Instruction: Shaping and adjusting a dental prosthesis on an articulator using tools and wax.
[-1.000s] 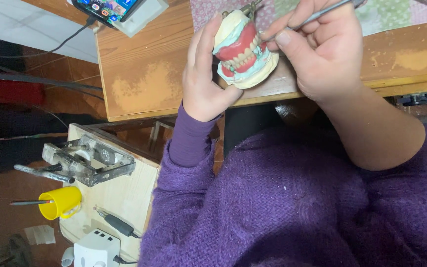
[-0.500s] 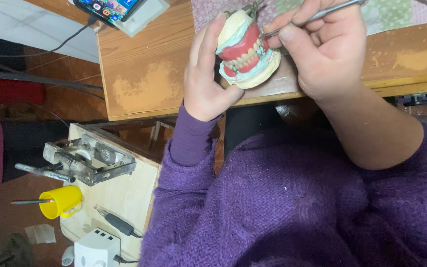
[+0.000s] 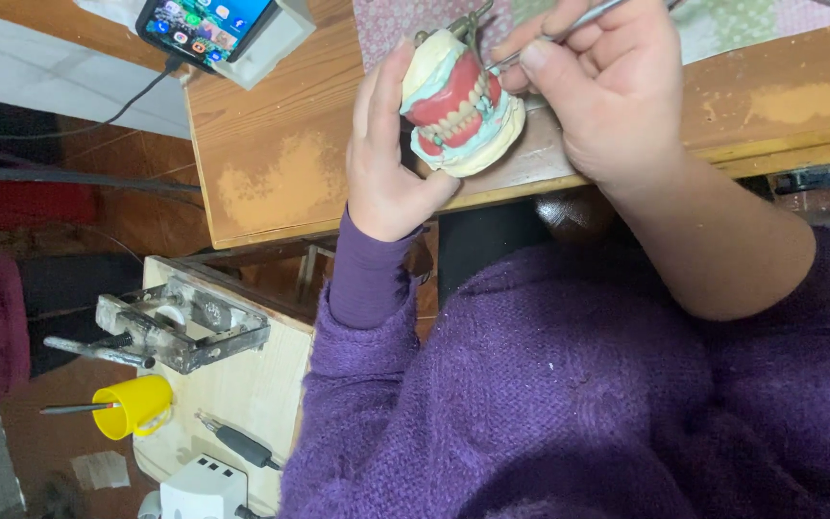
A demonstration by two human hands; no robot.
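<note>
On the low stand at far left, a metal press [image 3: 180,327], a yellow cup [image 3: 136,406] with a thin tool laid across it, and a dark handpiece [image 3: 237,444] lie as they did a second ago; nothing there has moved. At top left a phone [image 3: 206,21] stays propped on its stand, cable attached.

Above the near edge of the wooden tabletop [image 3: 271,154], your left hand [image 3: 386,163] holds the dental model [image 3: 458,106]: cream plaster bases, red wax gums, a row of pale teeth, a metal hinge frame at the top. The fingers wrap the back of the cast, thumb under its lower base; the grip is closed and firm. Since half a second ago the model sits slightly more turned, tooth row facing you more squarely.

To the right, your right hand [image 3: 607,91] pinches a thin metal instrument [image 3: 569,21], fingers closed pen-fashion around the shaft. Its tip now lies at the gum line on the model's right side, closer in than a second ago; whether it actually touches the wax cannot be told. Judgement: the wax work goes on at that same margin.
</note>
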